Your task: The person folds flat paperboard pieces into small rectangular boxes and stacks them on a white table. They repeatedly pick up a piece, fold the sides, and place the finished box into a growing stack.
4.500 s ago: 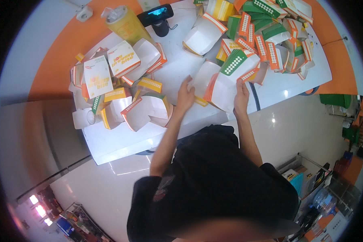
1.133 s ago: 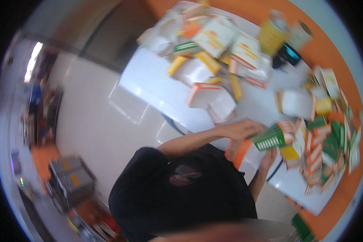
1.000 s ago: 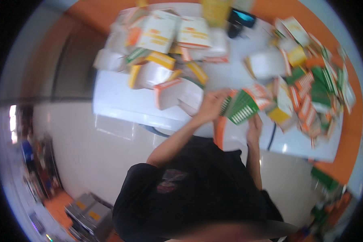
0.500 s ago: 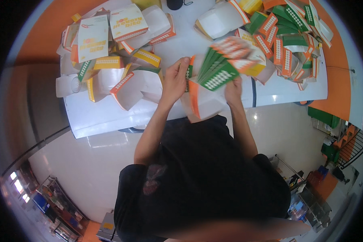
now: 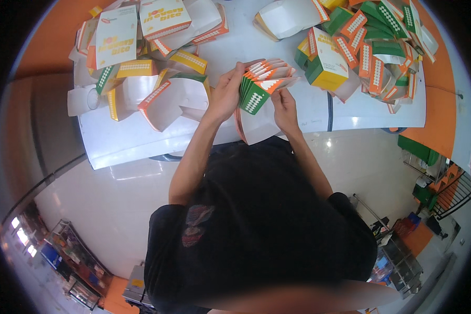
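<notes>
A nested stack of paper food boxes (image 5: 255, 100), green and orange outside with white dots, is held over the table's near edge. My left hand (image 5: 227, 94) is closed on the stack's left side, its thumb up by the top rim. At the right side, my right hand (image 5: 285, 112) has its fingers curled in against the stack's edge. Below the green walls hangs a pale panel (image 5: 258, 127) with orange edges. The fingers behind the stack are hidden.
A white table (image 5: 125, 149) carries a heap of loose paper boxes (image 5: 165, 107) on the left. Another heap of green and orange boxes (image 5: 377, 63) lies on the right, beside a closed yellow, green and white box (image 5: 327, 65). An open white tray (image 5: 289, 20) sits farther back.
The stack of boxes has moved left and its boxes now sit closer together, against my left hand. My right hand has shifted left and sits at the stack's right edge.
</notes>
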Demonstrator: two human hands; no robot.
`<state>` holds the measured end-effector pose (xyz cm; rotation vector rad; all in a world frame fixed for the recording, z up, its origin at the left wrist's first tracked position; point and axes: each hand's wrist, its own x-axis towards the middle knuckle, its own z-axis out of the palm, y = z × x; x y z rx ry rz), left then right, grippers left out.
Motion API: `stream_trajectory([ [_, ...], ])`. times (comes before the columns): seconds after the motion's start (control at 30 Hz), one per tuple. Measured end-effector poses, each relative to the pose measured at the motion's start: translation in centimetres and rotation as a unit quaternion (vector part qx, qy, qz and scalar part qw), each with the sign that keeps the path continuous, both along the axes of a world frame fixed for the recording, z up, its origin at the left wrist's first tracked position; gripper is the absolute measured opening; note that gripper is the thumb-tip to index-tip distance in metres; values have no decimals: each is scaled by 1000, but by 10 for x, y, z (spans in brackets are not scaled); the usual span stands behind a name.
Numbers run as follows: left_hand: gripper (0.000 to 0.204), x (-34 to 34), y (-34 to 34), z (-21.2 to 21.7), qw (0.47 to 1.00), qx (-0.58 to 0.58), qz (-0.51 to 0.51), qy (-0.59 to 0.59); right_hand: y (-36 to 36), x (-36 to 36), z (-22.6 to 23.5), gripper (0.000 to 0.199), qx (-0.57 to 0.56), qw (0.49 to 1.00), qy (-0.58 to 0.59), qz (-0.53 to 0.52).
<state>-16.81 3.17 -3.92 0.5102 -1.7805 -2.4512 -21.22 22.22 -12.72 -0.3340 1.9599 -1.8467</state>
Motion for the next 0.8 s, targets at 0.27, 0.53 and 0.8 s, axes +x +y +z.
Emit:
stream_trajectory([
  [0.27, 46, 20, 9, -33, 989, -147, -3, -34, -9, -5, 10, 46, -142, 988, 12, -59],
  [0.53, 40, 14, 34, -34, 959, -227, 167, 17, -6, 0, 22, 57, -96, 995, 27, -21],
  [0.8, 27, 26, 46, -53, 940, -340, -17, 28, -12, -19, 32, 33, -85, 978, -29, -188],
])
